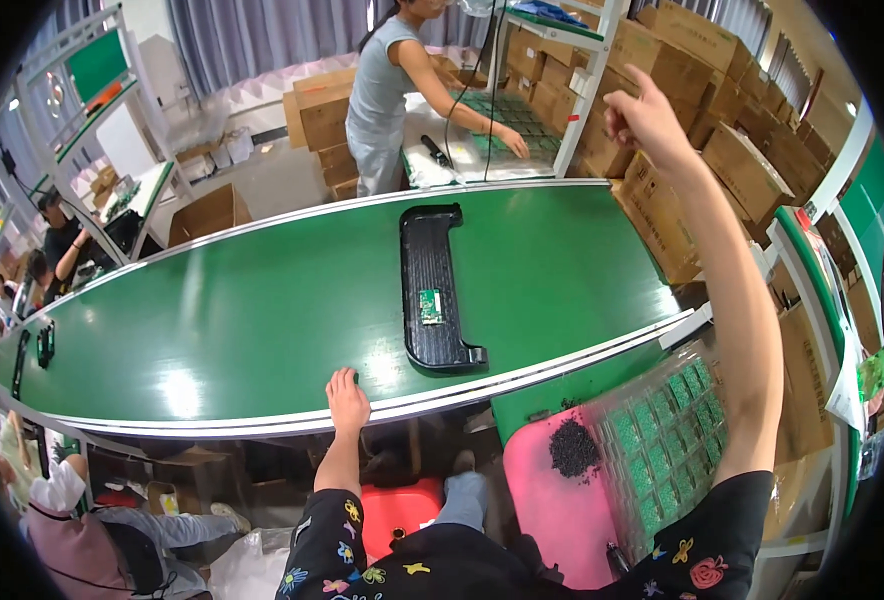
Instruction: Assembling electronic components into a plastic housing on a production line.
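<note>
On the green conveyor belt (262,310) lies a long black plastic housing (429,250) with curved ends. A small green circuit board (431,307) rests on its lower part. My left hand (347,402) touches the belt's near rail, left of the housing, with its fingers laid over the edge and nothing visible in them. High at the right, my right hand (650,122) is raised in the air away from the belt. Its index finger stretches out and the other fingers curl; I see nothing held in it.
Beside my right arm, trays of green boards (662,440) lie near a pink surface (552,500) with a pile of small black parts (574,450). Across the belt a person (387,100) reaches over another board tray (507,120). Cardboard boxes (662,215) crowd the right.
</note>
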The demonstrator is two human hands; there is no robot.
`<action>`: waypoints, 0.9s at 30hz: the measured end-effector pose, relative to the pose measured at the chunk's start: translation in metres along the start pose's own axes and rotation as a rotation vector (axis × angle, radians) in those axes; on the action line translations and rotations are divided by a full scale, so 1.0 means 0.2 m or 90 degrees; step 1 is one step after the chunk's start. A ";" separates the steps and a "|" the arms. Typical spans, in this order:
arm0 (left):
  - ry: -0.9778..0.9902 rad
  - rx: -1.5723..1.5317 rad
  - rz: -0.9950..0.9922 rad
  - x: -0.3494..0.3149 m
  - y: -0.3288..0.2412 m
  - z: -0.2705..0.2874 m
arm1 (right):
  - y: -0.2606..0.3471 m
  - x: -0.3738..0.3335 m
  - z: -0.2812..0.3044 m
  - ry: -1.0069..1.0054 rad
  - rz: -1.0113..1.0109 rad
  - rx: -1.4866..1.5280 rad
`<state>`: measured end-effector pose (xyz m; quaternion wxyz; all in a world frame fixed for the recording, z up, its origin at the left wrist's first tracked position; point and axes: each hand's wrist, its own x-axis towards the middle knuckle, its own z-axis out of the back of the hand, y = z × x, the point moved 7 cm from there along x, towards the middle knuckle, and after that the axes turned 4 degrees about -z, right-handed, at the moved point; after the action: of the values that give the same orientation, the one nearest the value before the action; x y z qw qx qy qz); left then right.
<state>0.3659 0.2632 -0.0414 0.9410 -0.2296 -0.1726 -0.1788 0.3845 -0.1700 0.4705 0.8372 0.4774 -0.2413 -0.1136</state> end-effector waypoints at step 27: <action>-0.006 -0.006 -0.010 0.02 -0.04 -0.02 | -0.66 -0.15 -0.46 0.157 -0.205 -0.014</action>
<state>0.3664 0.2536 -0.0407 0.9377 -0.2334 -0.1780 -0.1859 0.4111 -0.1570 0.3097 0.8366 0.5110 -0.0560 -0.1891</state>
